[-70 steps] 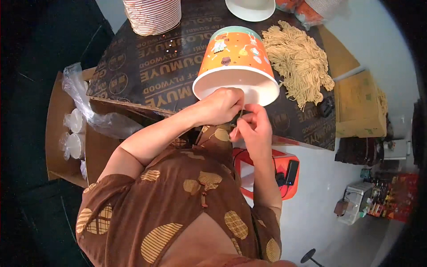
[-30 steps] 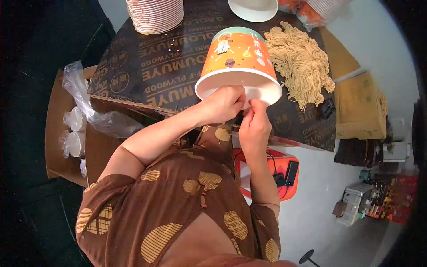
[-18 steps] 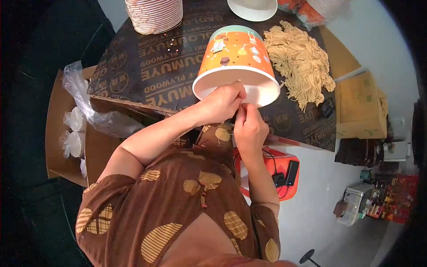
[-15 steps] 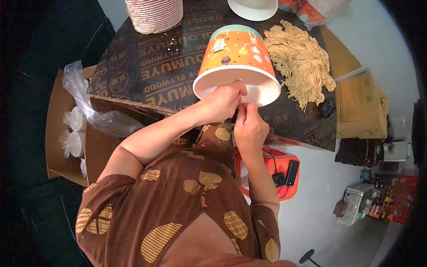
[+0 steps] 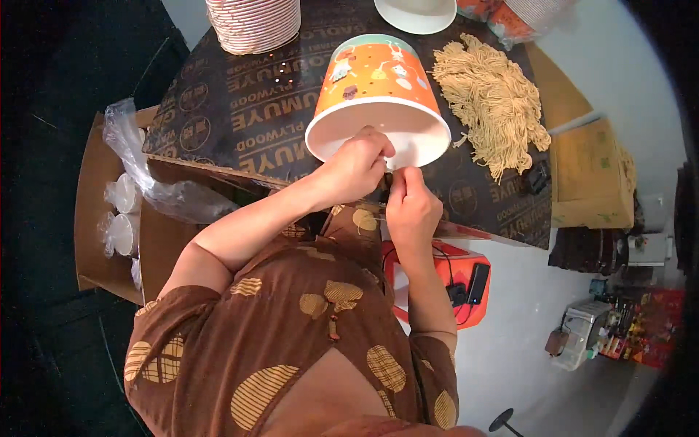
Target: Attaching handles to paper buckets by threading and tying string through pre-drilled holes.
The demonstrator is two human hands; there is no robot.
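An orange paper bucket (image 5: pixel 382 76) with cartoon figures and a green base band lies tilted on its side on the table, its white mouth facing me. My left hand (image 5: pixel 360 164) is at the lower rim, fingers curled and closed in front of the opening. Just to its right, my right hand (image 5: pixel 413 204) is closed in a pinch below the rim. Whatever the fingertips hold is too small or hidden to make out. A thin pale strand shows beside my right wrist. A heap of beige cords (image 5: pixel 491 105) lies right of the bucket.
The dark printed plywood table (image 5: pixel 266 109) carries a stack of paper buckets (image 5: pixel 255 25) at the far left and a white round container (image 5: pixel 416 16) at the back. Left of it stands a carton (image 5: pixel 109 240) with plastic-wrapped cups. Below is a red stool (image 5: pixel 477 312) with a black device.
The bucket has shifted a little to the left and tilted. My left hand has moved slightly left with it, and a small gap now shows between my hands.
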